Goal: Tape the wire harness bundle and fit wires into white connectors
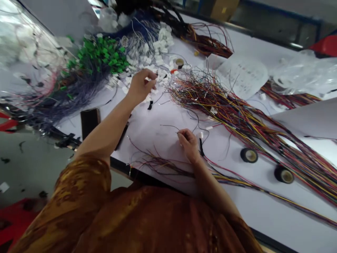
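Observation:
My right hand (189,143) is closed in a pinch on a thin dark wire (169,125). The wire's free end points left above the white tabletop. Below this hand lies a bundle of mixed-colour wires (168,165), running right along the table's near edge. My left hand (142,86) is over a pile of small white connectors (160,75), its fingers bent and thumb and forefinger a little apart. Nothing shows clearly between them. A small black piece (150,105) lies just below that hand.
Green connectors (105,54) on purple wires lie at the left. A thick heap of coloured wires (223,102) stretches right. Two black tape rolls (249,155) stand near it. A dark phone (90,121) rests by my left forearm. Clear plastic bags (305,72) lie at the back right.

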`<move>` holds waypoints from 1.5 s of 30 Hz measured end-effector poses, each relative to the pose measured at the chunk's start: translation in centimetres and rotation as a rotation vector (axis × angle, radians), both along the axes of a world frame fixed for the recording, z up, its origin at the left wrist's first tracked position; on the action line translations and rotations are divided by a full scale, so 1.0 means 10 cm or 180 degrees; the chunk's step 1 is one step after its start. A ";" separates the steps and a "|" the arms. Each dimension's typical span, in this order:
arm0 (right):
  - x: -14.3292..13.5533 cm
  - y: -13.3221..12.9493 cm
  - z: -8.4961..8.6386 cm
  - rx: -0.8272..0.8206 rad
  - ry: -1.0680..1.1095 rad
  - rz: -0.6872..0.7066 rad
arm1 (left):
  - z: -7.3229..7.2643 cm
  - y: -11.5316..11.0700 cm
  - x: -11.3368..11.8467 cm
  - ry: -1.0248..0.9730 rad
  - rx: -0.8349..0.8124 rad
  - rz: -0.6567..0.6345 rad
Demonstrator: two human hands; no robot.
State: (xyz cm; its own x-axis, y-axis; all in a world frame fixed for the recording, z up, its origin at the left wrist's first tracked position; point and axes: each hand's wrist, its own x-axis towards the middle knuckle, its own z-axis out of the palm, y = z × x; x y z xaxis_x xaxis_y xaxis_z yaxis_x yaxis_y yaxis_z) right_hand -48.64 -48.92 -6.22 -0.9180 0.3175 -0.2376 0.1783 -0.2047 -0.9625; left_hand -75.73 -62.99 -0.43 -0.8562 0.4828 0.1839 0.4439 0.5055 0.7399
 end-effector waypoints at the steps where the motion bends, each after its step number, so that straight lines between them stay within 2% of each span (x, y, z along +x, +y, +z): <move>1: 0.00 -0.01 0.00 -0.0019 0.0027 -0.0004 | 0.04 -0.10 0.25 -0.0351 0.0213 -0.0131; 3: 0.02 -0.02 0.00 -0.0003 0.0091 -0.0008 | 0.06 -0.29 0.78 -0.1059 0.0423 -0.0375; 6: 0.05 -0.05 0.04 0.0146 0.0145 0.0013 | -0.08 -0.48 1.48 -0.1901 0.0825 -0.0409; 8: 0.08 -0.06 0.07 0.0278 0.0166 0.0094 | -0.24 -0.53 1.79 -0.2270 0.1198 -0.0238; 11: 0.12 -0.08 0.10 0.0425 0.0193 0.0221 | -0.45 -0.55 2.01 -0.2531 0.1540 0.0017; 15: 0.16 -0.09 0.11 0.0409 0.0182 0.0309 | -0.55 -0.57 2.05 -0.2562 0.1700 0.0060; 21: 0.18 -0.09 0.08 0.0306 0.0125 0.0362 | -0.49 -0.58 2.03 -0.2403 0.1621 -0.0151; 30: 0.16 -0.06 0.06 0.0390 -0.0011 0.0362 | -0.49 -0.60 2.00 -0.2190 0.1336 -0.0124; 34: 0.17 -0.09 0.06 0.0555 0.0007 0.0387 | -0.46 -0.58 2.01 -0.2144 0.1344 -0.0195; 40: 0.19 -0.20 0.09 0.1238 0.0296 0.0452 | -0.44 -0.52 2.07 -0.1984 0.1113 -0.0324; 45: 0.21 -0.17 0.06 0.1137 0.0296 0.0291 | -0.45 -0.53 2.06 -0.2060 0.1296 -0.0363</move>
